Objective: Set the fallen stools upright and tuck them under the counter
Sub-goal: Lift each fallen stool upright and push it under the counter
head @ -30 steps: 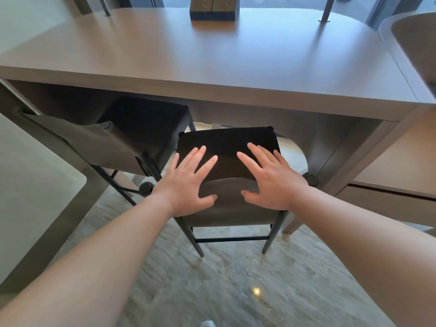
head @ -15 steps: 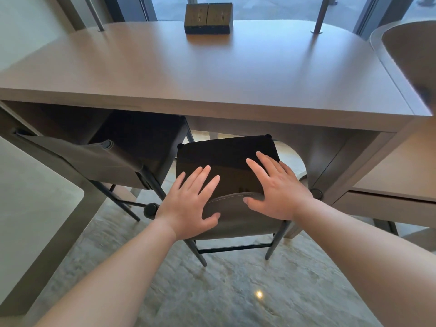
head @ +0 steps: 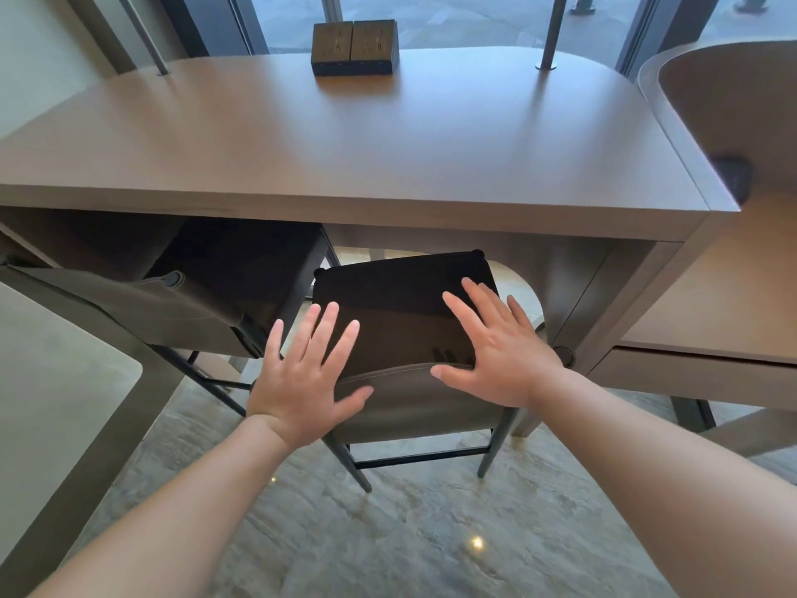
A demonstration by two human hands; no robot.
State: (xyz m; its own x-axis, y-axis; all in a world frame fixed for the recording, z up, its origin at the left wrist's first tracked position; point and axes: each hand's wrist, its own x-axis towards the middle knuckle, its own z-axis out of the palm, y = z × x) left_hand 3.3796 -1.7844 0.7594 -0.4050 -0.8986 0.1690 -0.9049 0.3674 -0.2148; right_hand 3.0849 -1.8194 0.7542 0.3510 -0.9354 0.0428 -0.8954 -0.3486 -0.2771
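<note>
Here, a second stool (head: 224, 295) sits tucked under the table (head: 388, 135), left of the hands. The left hand (head: 302, 377) and right hand (head: 500, 351) lie flat, fingers spread, gripping nothing, on the upright stool (head: 405, 304) whose far edge reaches under the table.

Two stools (head: 401, 321) (head: 224, 287), one counter (head: 345, 135), two hands (head: 302, 381) (head: 496, 351).

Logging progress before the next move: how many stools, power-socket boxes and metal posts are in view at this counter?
Stools: 2, one tucked under the counter, one under both hands
Power-socket boxes: 2
Metal posts: 2
Total: 6
</note>
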